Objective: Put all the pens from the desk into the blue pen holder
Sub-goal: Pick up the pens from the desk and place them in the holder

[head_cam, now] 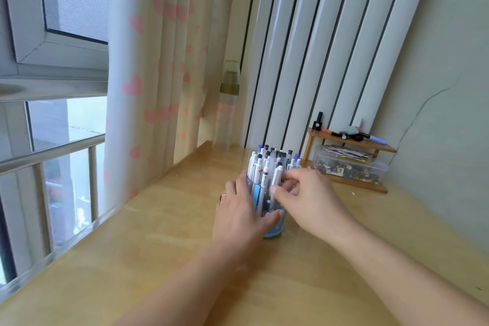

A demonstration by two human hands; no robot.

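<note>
The blue pen holder stands upright on the wooden desk, near its middle. Several white pens with dark and blue caps stick up out of it, packed close. My left hand wraps around the holder's left side, thumb across its front, a red ring on one finger. My right hand reaches in from the right, its thumb and fingers pinching a white pen at the holder's rim. The holder's right side is hidden behind that hand.
A small wooden shelf at the back right carries markers and small bottles, with a clear plastic box of bits under it. A tall clear bottle stands by the heart-print curtain. The desk's left edge runs along the window.
</note>
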